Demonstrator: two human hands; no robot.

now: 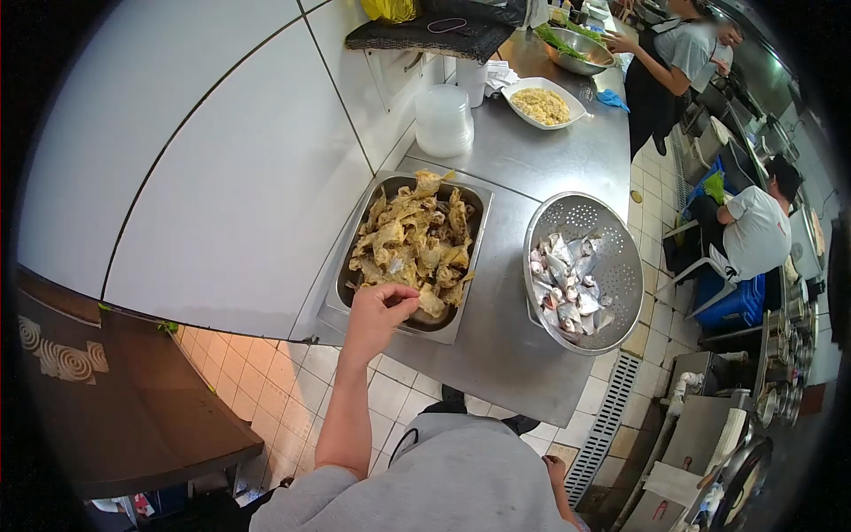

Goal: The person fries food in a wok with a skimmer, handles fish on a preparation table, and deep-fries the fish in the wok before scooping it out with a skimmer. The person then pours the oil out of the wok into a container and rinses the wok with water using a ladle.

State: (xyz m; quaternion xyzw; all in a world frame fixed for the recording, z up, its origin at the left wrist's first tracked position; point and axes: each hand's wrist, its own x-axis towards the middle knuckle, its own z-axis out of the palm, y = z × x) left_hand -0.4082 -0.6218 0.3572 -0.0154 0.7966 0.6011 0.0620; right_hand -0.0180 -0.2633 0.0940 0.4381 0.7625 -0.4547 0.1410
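Observation:
My left hand (383,316) is over the near edge of a metal tray (486,213) heaped with golden fried pieces (412,235). Its thumb and fingers are pinched together beside a pale fried piece; whether they grip it is too small to tell. My right hand (555,470) hangs low by my side, away from the counter, with its fingers partly hidden. Right of the tray, a perforated colander (625,257) holds several raw silver fish (572,284).
On the steel counter (505,355) stand clear plastic containers (443,121), a white dish of yellow food (541,105) and a bowl with greens (576,49). One person (683,53) stands at the far end; another person (753,230) sits on a chair at the right.

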